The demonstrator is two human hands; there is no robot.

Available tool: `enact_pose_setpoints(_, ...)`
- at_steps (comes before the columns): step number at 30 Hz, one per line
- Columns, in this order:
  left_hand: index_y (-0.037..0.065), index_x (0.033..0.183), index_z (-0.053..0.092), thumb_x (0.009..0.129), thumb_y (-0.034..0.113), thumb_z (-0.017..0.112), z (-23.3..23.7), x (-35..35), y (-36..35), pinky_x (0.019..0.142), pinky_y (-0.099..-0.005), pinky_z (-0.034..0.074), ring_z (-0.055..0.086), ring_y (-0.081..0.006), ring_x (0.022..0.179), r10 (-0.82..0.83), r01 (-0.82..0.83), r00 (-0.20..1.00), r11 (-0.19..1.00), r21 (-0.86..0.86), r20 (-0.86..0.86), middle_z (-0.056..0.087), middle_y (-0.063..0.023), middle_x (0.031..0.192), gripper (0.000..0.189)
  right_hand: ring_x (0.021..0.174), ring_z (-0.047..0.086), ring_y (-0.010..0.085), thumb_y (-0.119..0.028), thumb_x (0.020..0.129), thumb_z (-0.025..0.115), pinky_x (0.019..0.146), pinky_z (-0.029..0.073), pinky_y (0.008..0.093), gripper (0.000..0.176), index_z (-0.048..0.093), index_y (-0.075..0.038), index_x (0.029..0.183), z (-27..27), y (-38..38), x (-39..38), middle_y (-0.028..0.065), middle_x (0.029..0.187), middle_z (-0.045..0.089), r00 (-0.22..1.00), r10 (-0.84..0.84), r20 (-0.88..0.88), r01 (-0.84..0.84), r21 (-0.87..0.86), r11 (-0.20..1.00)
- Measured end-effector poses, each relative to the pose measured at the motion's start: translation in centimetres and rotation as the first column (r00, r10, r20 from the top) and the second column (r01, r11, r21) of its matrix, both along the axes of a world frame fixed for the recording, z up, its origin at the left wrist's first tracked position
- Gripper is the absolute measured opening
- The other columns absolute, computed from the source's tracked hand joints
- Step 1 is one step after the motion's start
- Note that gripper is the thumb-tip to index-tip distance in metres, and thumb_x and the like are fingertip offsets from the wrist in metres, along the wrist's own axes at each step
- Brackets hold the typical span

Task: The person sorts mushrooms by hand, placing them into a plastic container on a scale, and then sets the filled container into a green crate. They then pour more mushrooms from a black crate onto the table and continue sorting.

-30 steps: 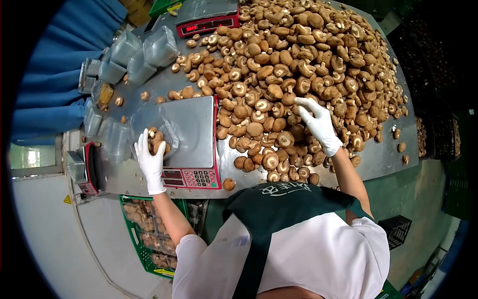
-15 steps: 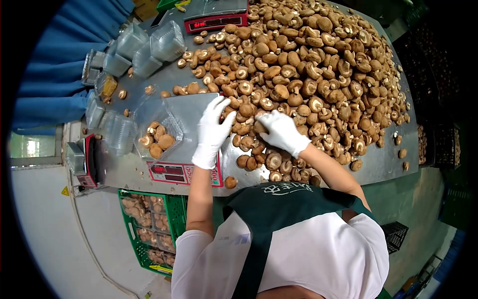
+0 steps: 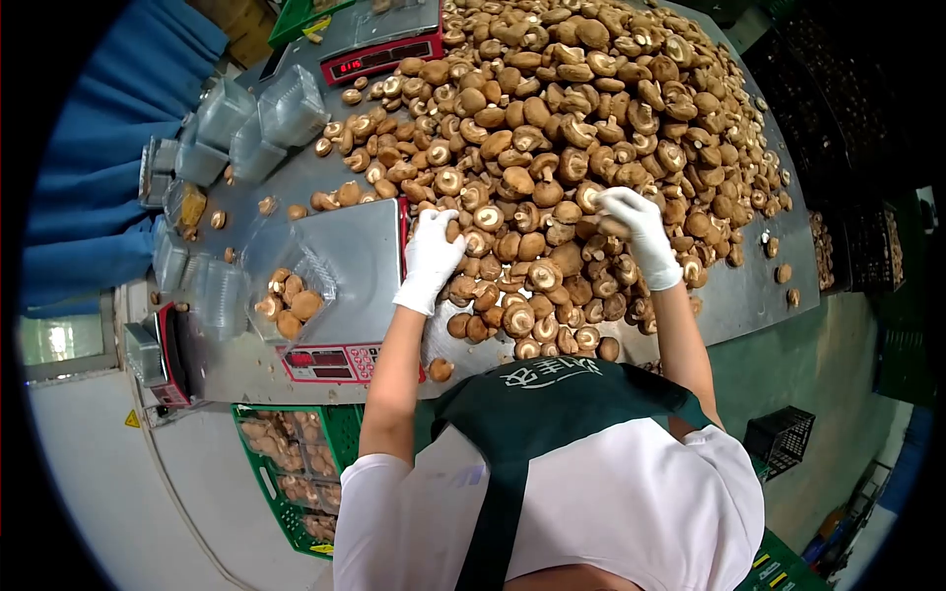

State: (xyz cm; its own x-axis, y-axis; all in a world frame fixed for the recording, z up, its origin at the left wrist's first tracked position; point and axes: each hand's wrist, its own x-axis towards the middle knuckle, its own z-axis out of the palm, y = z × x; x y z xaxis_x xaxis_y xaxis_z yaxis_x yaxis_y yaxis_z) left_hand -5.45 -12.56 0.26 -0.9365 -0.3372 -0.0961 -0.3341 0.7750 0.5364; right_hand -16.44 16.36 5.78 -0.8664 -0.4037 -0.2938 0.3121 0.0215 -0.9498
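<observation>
A large heap of brown shiitake mushrooms (image 3: 552, 148) covers the metal table. My left hand (image 3: 432, 261), in a white glove, is at the heap's near-left edge beside the scale, its fingers curled round a mushroom (image 3: 452, 230). Farther right, my gloved right hand (image 3: 641, 238) is over the heap, fingers bent and pinching a mushroom (image 3: 613, 228). To the left, a clear plastic tray (image 3: 323, 283) holding several mushrooms (image 3: 288, 301) rests on a red-framed digital scale (image 3: 360, 241).
Stacked clear trays (image 3: 258, 128) stand at the back left. A second scale (image 3: 382, 57) is at the far side, a third (image 3: 169, 360) at the left end. Below the table edge, a green crate (image 3: 345, 433) contains packed trays. One loose mushroom (image 3: 440, 369) lies by the front edge.
My right hand has moved right across the heap and lifted with a mushroom. My left hand's fingers have curled in round a mushroom. The whole view has shifted slightly.
</observation>
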Motion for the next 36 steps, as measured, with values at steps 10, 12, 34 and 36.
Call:
enact_pose_setpoints(10, 0.013, 0.133, 0.042, 0.076, 0.027, 0.068, 1.5, -3.3, 4.3, 0.097, -0.0406, 0.04, 0.045, -0.0337, 0.118, -0.184, 0.202, 0.929, 0.979, 0.021, -0.321, 0.041, -0.0144, 0.133, 0.065, 0.079, 0.063, 0.0291, -0.029, 0.063, 0.078, 0.069, 0.051, 0.0378, 0.048, 0.056, -0.001, 0.096, -2.4, -8.2, -0.6, 0.0137, 0.075, 0.064, 0.537, 0.709, -0.458, 0.24, 0.888, 0.392)
enact_pose_setpoints(12, 0.013, 0.135, 0.04, 0.077, 0.025, 0.068, 0.8, -4.9, 5.4, 0.095, -0.0406, 0.042, 0.047, -0.0347, 0.116, -0.185, 0.225, 0.906, 0.972, 0.063, -0.382, 0.041, -0.0152, 0.133, 0.065, 0.082, 0.063, 0.0302, -0.032, 0.064, 0.076, 0.071, 0.051, 0.0391, 0.049, 0.056, -0.002, 0.098, -2.3, -8.0, -1.0, 0.0162, 0.077, 0.064, 0.555, 0.697, -0.455, 0.226, 0.888, 0.4)
enact_pose_setpoints(34, 0.014, 0.122, 0.054, 0.071, 0.028, 0.073, -1.6, 4.5, 6.5, 0.081, -0.0374, 0.048, 0.058, -0.026, 0.096, -0.33, 0.316, 0.939, 0.938, -0.14, -0.097, 0.059, -0.0076, 0.11, 0.056, 0.087, 0.062, 0.0248, -0.018, 0.076, 0.065, 0.074, 0.051, 0.0328, 0.025, 0.066, -0.011, 0.1, 0.6, 1.3, 1.8, 0.0106, 0.093, 0.065, 0.59, 0.557, -0.585, 0.062, 0.72, 0.691)
enact_pose_setpoints(36, 0.013, 0.117, 0.057, 0.07, 0.028, 0.074, -2.1, 5.1, 6.1, 0.08, -0.037, 0.049, 0.059, -0.0273, 0.094, -0.365, 0.325, 0.922, 0.91, -0.258, -0.125, 0.059, -0.0084, 0.109, 0.052, 0.083, 0.06, 0.0242, -0.014, 0.072, 0.063, 0.068, 0.051, 0.0354, 0.02, 0.066, -0.008, 0.092, -0.2, -0.2, 2.7, 0.0086, 0.084, 0.062, 0.316, 0.794, -0.52, 0.093, 0.849, 0.52)
